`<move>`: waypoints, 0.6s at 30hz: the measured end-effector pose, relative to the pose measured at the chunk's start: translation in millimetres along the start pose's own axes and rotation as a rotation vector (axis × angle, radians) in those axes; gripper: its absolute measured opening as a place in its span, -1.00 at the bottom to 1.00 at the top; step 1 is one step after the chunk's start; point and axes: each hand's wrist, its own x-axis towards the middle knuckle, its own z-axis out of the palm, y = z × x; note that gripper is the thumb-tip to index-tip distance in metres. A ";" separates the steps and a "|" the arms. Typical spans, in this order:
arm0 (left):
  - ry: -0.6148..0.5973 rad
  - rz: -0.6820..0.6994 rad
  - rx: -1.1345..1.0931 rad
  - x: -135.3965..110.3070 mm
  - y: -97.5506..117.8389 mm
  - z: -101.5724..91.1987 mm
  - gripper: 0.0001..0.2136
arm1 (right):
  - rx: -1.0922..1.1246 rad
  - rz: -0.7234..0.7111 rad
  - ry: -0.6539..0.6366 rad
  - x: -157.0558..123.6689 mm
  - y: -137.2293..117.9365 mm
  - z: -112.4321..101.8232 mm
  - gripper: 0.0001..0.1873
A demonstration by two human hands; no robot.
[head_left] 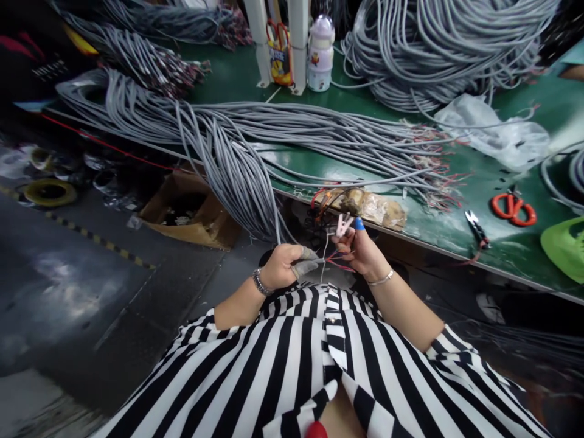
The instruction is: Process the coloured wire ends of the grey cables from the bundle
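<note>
My left hand (283, 266), its fingertips covered in greyish wraps, pinches a grey cable (321, 260) close to its stripped end. Thin red and blue wires (338, 261) fan out from that end toward my right hand (364, 250). The right fingers are bent together at the wires, and one digit wears a blue fingertip cover (359, 224). Just beyond these fingers is a pale pinkish clip (344, 225); whether the hand touches it I cannot tell. A thin white strand (325, 246) runs down past the cable end.
Bundled grey cables (310, 125) lie along the green bench (292, 159), some drooping over its edge. A taped cardboard piece (374, 208) sits at the edge. Orange-handled scissors (513, 208) and small cutters (477, 229) lie right. A cardboard box (194, 228) stands below left.
</note>
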 end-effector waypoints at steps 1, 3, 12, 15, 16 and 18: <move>0.012 -0.003 0.005 3.3 -1.0 2.9 -0.85 | -0.016 -0.016 0.012 0.7 -2.2 1.1 -0.45; 0.035 -0.022 0.009 9.9 -3.2 9.0 -0.85 | -0.039 -0.066 0.050 2.4 -5.1 2.8 -0.47; 0.158 -0.093 0.011 31.1 -16.2 26.0 -0.82 | -0.094 -0.381 0.201 6.9 7.6 5.1 -0.44; 0.118 -0.093 -0.009 33.1 -21.2 29.2 -0.82 | -0.027 -0.341 0.164 11.2 9.6 5.3 -0.43; 0.098 -0.100 -0.012 33.0 -22.9 30.4 -0.81 | 0.002 -0.292 0.132 12.8 9.0 5.6 -0.44; 0.063 -0.123 -0.014 32.4 -25.6 32.4 -0.79 | 0.057 -0.210 0.097 15.9 6.6 6.2 -0.46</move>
